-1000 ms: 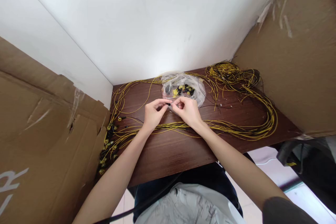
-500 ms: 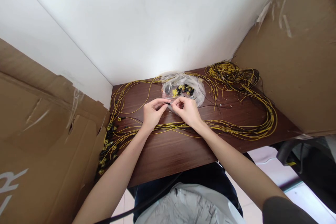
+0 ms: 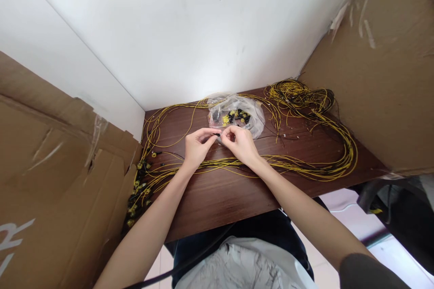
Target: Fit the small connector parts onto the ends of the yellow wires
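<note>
Left hand [image 3: 197, 145] pinched a small black plastic-looking piece [image 3: 217, 134] above the middle of the brown wooden table [image 3: 224, 203]; right hand [image 3: 241, 143] curled beside it, hold unclear. Probably light, stiff, slippery, it suited gripping by its sides.

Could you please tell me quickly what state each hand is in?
Left hand: closed, pinching a small black piece.
Right hand: closed beside it; what it holds, if anything, cannot be told.

A white wall [image 3: 203, 31] stands at the far side of the brown counter [image 3: 220, 203]. Big brown cardboard [image 3: 68, 189] is on the left, with white letters [image 3: 25, 226]. More cardboard [image 3: 379, 90] stands on the right. Pale floor [image 3: 342, 210] shows below.
</note>
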`<action>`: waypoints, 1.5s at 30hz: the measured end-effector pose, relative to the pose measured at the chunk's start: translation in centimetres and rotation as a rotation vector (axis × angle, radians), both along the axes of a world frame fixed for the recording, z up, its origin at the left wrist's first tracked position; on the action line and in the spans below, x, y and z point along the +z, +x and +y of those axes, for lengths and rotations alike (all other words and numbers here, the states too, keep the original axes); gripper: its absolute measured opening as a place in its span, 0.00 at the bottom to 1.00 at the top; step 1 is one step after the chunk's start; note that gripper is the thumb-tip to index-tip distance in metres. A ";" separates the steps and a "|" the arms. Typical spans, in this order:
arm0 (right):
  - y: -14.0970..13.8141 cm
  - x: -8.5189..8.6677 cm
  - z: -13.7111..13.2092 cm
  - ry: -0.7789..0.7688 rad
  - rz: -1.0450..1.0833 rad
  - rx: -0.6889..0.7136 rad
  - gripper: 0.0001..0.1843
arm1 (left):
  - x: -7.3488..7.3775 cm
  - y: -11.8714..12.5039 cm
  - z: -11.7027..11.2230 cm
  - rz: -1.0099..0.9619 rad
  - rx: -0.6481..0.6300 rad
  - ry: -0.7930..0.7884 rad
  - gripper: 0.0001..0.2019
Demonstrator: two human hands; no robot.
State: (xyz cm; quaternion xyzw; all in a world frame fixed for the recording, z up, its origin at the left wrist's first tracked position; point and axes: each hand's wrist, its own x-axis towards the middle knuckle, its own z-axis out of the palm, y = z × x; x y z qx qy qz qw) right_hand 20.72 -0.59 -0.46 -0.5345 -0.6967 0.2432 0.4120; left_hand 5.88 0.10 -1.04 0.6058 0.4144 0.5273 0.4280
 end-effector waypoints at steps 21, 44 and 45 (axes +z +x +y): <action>0.9 0.3 0.2 0.111 -0.064 0.141 0.05 | 0.0 0.1 0.1 -0.044 0.010 -0.033 0.13; 0.5 0.0 0.4 -0.002 0.195 0.069 0.09 | 0.3 0.0 0.1 -0.062 -0.059 -0.084 0.06; 0.5 0.0 0.4 -0.002 0.196 0.071 0.09 | 0.2 0.0 0.1 -0.067 -0.060 -0.083 0.06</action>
